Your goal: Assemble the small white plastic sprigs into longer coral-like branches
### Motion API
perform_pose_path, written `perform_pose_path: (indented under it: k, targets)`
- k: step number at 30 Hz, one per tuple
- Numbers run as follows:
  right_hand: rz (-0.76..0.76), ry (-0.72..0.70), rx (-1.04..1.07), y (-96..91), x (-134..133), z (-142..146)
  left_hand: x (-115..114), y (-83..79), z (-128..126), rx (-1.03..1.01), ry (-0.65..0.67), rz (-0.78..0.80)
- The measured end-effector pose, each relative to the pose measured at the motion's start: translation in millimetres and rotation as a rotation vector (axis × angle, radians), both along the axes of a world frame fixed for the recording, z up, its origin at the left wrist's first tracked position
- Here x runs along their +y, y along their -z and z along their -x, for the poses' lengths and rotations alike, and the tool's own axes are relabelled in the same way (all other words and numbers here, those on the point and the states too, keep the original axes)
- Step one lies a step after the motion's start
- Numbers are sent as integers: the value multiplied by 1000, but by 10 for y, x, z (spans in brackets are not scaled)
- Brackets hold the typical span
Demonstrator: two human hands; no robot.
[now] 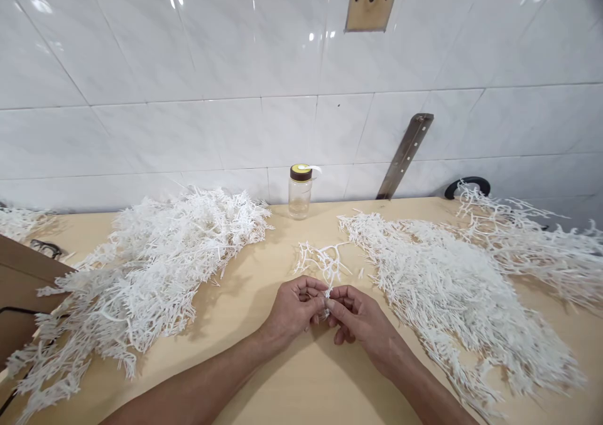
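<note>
At near centre of table [282, 390], left hand [293, 309] and right hand [362, 318] pinch white branched piece [330, 264] together, likely for fine control. White left heap [160, 268] and white right heap [464, 280] flank hands, presumably for easy reach.

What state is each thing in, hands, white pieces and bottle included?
Left hand: grip closed on the branching white piece
Right hand: grip closed on the same piece
Branching white piece: held at its near end
Left heap: loosely piled
Right heap: loosely piled
Bottle: upright, lid on
</note>
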State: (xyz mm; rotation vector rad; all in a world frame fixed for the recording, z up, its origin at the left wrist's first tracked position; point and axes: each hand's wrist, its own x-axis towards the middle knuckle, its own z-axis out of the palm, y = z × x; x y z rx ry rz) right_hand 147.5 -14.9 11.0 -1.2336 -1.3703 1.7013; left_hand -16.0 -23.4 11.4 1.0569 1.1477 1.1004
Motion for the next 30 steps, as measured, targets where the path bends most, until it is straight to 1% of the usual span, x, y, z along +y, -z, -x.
perform_pose_path:
  k: [4,9,14,19,25,30]
  targets:
    - [60,10,69,19,7,-9,-23,26,-4,18,-69,-57]
    - [71,16,86,31,-1,1,-56,62,-24,35,-84,-118]
    - [116,-8,173,33,27,-39,-38,23,-17,13,-101,-71]
    - [117,15,213,52,71,-82,-12,-16,-6,-25,-111,-47]
    - [122,26,201,23,53,-79,-13,21,-12,-10,-100,-81]
    - [155,-5,172,-14,27,-41,-10,77,-11,20,-89,-108]
